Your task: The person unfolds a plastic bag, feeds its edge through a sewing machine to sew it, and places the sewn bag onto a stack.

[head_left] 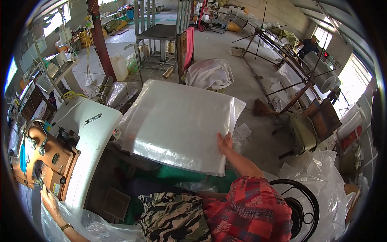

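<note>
At the far left is a brown sewing machine on a pale table. My left hand reaches to its lower end with fingers stretched out, close to the needle area; clear plastic film lies under that wrist. A broad stack of translucent plastic sheets spreads out in front of me. On the stack's right edge is my right hand, thumb on top and fingers curled at the border, closed on the sheets. How many layers it grips is hidden.
Thread snips lie on the machine table. A metal rack and a white cloth bundle stand beyond the stack. To the right are a padded chair, a black handwheel and crumpled plastic. Another person is far off.
</note>
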The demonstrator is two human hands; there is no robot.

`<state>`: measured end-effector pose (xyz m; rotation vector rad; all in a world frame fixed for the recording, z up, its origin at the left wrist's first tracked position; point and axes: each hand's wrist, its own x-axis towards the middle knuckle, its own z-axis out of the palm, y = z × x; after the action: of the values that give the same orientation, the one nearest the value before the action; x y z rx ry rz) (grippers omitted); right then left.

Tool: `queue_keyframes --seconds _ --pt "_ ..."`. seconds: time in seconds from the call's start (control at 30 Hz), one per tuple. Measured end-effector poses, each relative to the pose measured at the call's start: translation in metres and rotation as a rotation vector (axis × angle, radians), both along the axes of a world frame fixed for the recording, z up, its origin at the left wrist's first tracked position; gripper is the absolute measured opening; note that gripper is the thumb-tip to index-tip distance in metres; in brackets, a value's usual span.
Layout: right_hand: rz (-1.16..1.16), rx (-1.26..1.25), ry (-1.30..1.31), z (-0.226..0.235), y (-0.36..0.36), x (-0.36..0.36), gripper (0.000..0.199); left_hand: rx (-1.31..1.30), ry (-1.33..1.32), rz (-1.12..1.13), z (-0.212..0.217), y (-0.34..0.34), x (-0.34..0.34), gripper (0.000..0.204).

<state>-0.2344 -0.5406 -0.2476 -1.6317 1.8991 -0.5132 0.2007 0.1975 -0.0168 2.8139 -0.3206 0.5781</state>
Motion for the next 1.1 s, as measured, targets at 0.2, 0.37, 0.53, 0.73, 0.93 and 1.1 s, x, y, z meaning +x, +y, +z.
queue_keyframes --seconds 0.2,0.37,0.53,0.73,0.93,1.1 --pt "0.034 -0.013 -0.009 -0.013 -0.008 0.0 0.076 0.056 -0.083 -0.035 -0.013 0.025 0.016 0.043" --pt "0.071 -0.021 -0.061 -0.007 -0.006 -0.009 0.075 0.036 -0.05 -0.023 0.0 -0.008 0.002 0.043" --pt "0.101 0.0 -0.055 -0.005 -0.002 0.001 0.074 0.069 -0.141 -0.089 -0.006 0.022 0.008 0.043" --pt "0.122 0.019 -0.077 -0.008 -0.003 0.0 0.083 0.108 -0.143 -0.085 -0.008 0.029 0.01 0.045" --pt "0.114 0.034 -0.047 -0.005 -0.003 0.001 0.087 0.073 -0.141 -0.094 -0.002 0.018 0.002 0.045" --pt "0.114 -0.061 -0.01 -0.013 -0.006 -0.004 0.072 0.018 -0.101 -0.064 -0.001 0.001 -0.001 0.044"
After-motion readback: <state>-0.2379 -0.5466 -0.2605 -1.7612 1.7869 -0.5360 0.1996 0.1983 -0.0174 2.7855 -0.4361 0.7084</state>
